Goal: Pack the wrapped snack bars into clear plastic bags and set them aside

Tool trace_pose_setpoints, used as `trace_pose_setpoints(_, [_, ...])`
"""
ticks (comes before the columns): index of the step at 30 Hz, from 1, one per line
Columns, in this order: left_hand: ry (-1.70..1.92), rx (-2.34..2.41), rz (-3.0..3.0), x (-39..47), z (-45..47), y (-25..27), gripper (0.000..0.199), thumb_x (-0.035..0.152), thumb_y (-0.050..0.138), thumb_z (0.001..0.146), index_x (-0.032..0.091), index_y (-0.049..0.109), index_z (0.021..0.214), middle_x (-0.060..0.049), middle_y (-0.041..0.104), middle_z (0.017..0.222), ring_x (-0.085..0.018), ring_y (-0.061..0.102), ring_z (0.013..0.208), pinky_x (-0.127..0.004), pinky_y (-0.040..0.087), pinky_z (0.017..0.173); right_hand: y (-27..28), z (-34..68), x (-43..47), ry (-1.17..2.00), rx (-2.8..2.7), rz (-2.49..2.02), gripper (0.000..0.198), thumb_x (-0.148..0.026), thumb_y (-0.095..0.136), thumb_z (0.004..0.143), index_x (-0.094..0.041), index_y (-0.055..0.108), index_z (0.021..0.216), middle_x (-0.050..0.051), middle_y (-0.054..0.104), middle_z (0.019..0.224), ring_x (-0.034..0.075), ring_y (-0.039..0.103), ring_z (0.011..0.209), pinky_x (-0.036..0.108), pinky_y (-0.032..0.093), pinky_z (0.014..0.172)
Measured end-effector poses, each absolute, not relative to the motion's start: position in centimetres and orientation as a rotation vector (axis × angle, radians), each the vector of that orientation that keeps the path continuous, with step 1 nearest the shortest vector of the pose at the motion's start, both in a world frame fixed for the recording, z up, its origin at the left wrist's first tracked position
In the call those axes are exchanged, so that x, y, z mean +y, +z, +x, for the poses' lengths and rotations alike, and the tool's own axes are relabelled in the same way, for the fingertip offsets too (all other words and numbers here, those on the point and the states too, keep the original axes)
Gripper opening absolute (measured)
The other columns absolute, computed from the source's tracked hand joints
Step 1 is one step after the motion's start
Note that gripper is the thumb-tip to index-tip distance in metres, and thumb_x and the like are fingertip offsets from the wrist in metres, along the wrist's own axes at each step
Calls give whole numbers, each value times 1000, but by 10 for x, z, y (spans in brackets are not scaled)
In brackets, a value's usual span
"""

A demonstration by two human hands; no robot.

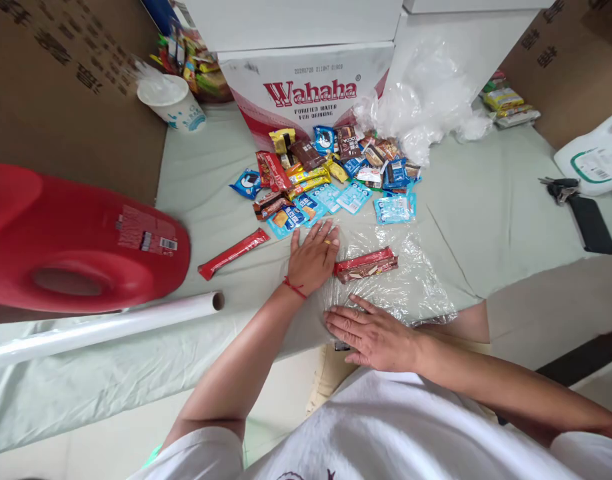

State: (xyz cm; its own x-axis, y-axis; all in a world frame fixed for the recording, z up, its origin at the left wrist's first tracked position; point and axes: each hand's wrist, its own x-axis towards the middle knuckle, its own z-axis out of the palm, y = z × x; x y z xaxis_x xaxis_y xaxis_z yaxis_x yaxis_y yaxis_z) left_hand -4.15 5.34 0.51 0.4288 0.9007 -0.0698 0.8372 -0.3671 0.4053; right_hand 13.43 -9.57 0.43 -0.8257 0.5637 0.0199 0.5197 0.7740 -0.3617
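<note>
A clear sheet of plastic film lies crinkled on the table in front of me. On it rest a slim red packet and a brown wrapped snack bar, side by side. My left hand lies flat at the film's left edge, fingers spread, just left of the two packets. Lower down, my right hand is laid over the film's near edge with its fingers stretched out. Another slim red stick packet sits apart on the cloth, left of my left hand.
A pile of wrapped snacks lies before a Wahaha carton. Crumpled clear plastic is beside it. At left are a large red jug, a white film roll and a paper cup. Keys and a black phone-like object lie right.
</note>
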Motion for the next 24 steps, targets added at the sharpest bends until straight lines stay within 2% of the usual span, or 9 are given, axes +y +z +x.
trace_pose_setpoints(3, [235, 1484, 2323, 53, -41, 4, 57, 43, 15, 109, 32, 44, 157, 2, 36, 168, -22, 29, 158, -61, 10, 130, 2, 141, -104, 647, -2876, -778, 65, -40, 56, 104, -12, 37, 160, 11, 33, 169, 22, 24, 159, 50, 9, 132])
trace_pose_setpoints(5, [241, 1489, 2353, 52, -40, 3, 57, 44, 18, 108, 31, 44, 157, 1, 36, 168, -23, 30, 157, -61, 10, 130, 9, 146, -105, 795, -2868, -728, 61, -38, 59, 102, -15, 44, 156, 10, 37, 167, 21, 24, 159, 49, 6, 132])
trace_pose_setpoints(8, [250, 1498, 2389, 50, -38, 2, 56, 43, 22, 108, 29, 44, 157, 0, 35, 168, -24, 30, 157, -63, 10, 129, 29, 151, -101, 1105, -2835, -614, 41, -40, 64, 99, -19, 66, 134, 9, 65, 145, 22, 39, 152, 51, 7, 131])
trace_pose_setpoints(11, [253, 1502, 2399, 49, -37, 2, 55, 42, 22, 108, 29, 44, 157, 0, 35, 168, -23, 30, 157, -62, 11, 129, 55, 156, -83, 1384, -2732, -533, 24, -38, 62, 100, -22, 75, 112, 5, 80, 107, 22, 65, 125, 46, 31, 123])
trace_pose_setpoints(13, [260, 1502, 2408, 48, -37, 3, 55, 43, 24, 108, 29, 44, 157, -1, 36, 168, -23, 29, 157, -61, 10, 130, 70, 161, -57, 1457, -2570, -672, 27, -38, 57, 102, -23, 75, 115, 4, 80, 103, 18, 72, 103, 35, 49, 102])
trace_pose_setpoints(15, [264, 1495, 2416, 47, -38, 3, 54, 43, 24, 108, 30, 44, 157, -2, 36, 168, -23, 29, 157, -60, 10, 130, 80, 166, -19, 1372, -2366, -937, 31, -37, 52, 104, -21, 73, 120, 5, 78, 104, 16, 71, 91, 29, 52, 84])
trace_pose_setpoints(18, [270, 1485, 2413, 47, -40, 2, 55, 45, 21, 109, 30, 44, 157, -2, 38, 167, -23, 30, 157, -60, 10, 130, 84, 159, 52, 997, -2202, -1350, 27, -30, 52, 101, -18, 74, 112, 6, 78, 102, 18, 69, 84, 28, 49, 77])
trace_pose_setpoints(21, [285, 1481, 2405, 48, -41, 2, 57, 46, 18, 109, 30, 43, 157, -2, 38, 167, -23, 30, 157, -61, 11, 130, 84, 121, 124, 593, -2250, -1617, 25, -26, 53, 98, -15, 73, 108, 10, 77, 105, 23, 69, 92, 32, 49, 84])
trace_pose_setpoints(24, [280, 1470, 2396, 48, -41, 3, 56, 46, 19, 109, 29, 44, 157, -3, 39, 167, -24, 30, 157, -63, 12, 129, 85, 62, 187, 353, -2233, -1784, 41, -43, 52, 102, -11, 67, 123, 19, 73, 117, 31, 68, 109, 40, 50, 94])
